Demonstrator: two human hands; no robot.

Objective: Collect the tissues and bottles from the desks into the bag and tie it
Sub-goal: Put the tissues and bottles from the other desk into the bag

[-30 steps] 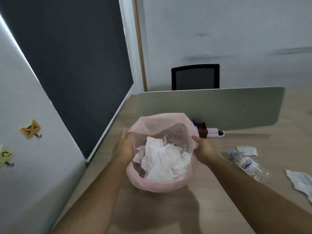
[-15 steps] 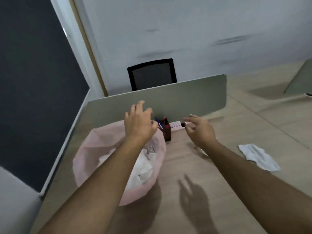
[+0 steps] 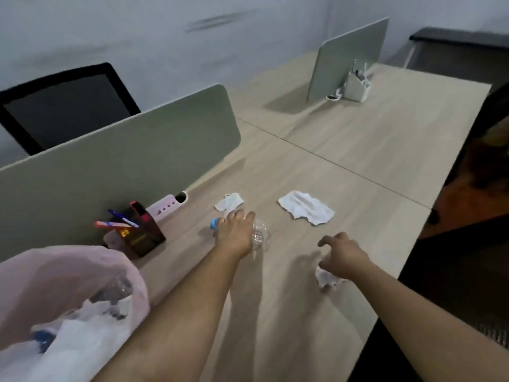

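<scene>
The pink bag point(image 3: 68, 271) sits on its own at the near left of the desk point(image 3: 289, 312), its mouth gaping, with white tissues and a clear bottle already inside. A second ago both hands were holding its rim. They've let go and the view has swung right to the litter still out on the desk.

Just past the bag stands the dark red pen holder point(image 3: 137, 232), against the grey divider point(image 3: 110, 161).

The left hand point(image 3: 237, 232) has shot forward and landed on the clear bottle point(image 3: 260, 235), which lies on its side on the desk. The fingers curl over its middle, with the blue cap point(image 3: 214, 223) poking out on the left and the crinkled base on the right. It looks like a grab, but the bottle isn't lifted yet. Touching those fingertips on the far side lies a small tissue point(image 3: 228, 201).

Further right a large flat tissue point(image 3: 305, 207) lies untouched.

The right hand point(image 3: 344, 255) has come across too. Its fingers are spread and hooked like a claw and hold nothing, poised over a crumpled tissue point(image 3: 326, 277) that peeks out beneath the wrist. I can't tell whether they touch.

So it's a two-handed sweep, I'd say, bottle and crumpled tissue first. Two more tissues remain here, and the tying is a good way off.
</scene>
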